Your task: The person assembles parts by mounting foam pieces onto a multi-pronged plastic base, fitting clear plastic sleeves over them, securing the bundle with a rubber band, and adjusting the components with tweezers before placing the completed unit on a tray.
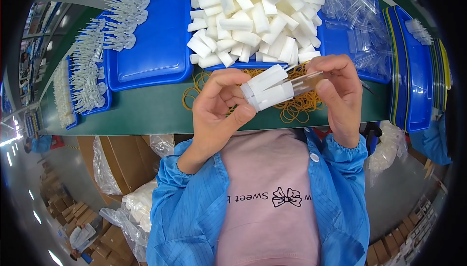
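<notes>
Over the near edge of the green table, my left hand (221, 101) grips the round clear base of a small assembly, with thumb and fingers on its sides. White foam pieces (272, 91) stand along this assembly, which lies tilted up to the right, and thin clear prongs show at its far end. My right hand (341, 91) pinches a clear flat-sided plastic sleeve (308, 82) between thumb and fingers. The sleeve's left end meets the right end of the foam; how far it overlaps I cannot tell. Tan rubber bands (297, 111) lie loose behind and beneath both hands.
A blue tray heaped with white foam blocks (253, 22) stands ahead. Right of it, another blue tray (335, 37) holds clear plastic sleeves. To the left are a blue tray (151, 73) and rows of clear pronged parts (90, 71). Stacked trays (418, 86) stand far right.
</notes>
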Demonstrator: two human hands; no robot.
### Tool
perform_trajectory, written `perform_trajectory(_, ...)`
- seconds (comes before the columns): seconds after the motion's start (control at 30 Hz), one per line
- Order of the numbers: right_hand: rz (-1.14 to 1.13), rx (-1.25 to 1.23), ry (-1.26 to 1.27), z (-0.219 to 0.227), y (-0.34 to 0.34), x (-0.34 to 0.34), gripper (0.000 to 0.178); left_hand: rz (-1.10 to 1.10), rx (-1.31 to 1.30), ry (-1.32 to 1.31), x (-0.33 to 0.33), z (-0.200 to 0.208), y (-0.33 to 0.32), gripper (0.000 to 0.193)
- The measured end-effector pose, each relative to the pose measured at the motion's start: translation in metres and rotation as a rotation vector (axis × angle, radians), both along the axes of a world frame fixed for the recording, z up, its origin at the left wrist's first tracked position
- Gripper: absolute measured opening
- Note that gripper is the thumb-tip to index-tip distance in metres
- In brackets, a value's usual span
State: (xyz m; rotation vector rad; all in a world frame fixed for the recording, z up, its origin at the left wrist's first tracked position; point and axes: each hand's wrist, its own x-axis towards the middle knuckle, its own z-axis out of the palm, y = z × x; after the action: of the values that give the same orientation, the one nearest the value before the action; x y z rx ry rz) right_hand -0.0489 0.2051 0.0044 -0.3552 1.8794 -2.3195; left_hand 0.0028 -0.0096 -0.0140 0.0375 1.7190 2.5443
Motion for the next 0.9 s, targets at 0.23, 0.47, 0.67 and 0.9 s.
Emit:
perform_trajectory(0.23,0.011,0.046,0.040,-0.006,0.012,0.004,0.015,-0.004,-0.096,0.066,0.000,-0.001,0.001,0.042)
perform_trajectory(0.47,-0.030,0.121,0.189,-0.003,0.005,0.012,0.015,0.002,-0.126,0.084,0.005,-0.002,0.004,0.039)
perform_trajectory(0.67,-0.087,0.099,0.267,-0.006,-0.005,0.023,0.019,0.009,-0.092,0.111,0.007,-0.001,0.008,0.040)
perform_trajectory(0.9,-0.072,0.075,0.245,-0.007,-0.013,0.024,0.020,0.005,-0.089,0.145,0.007,-0.003,0.009,0.040)
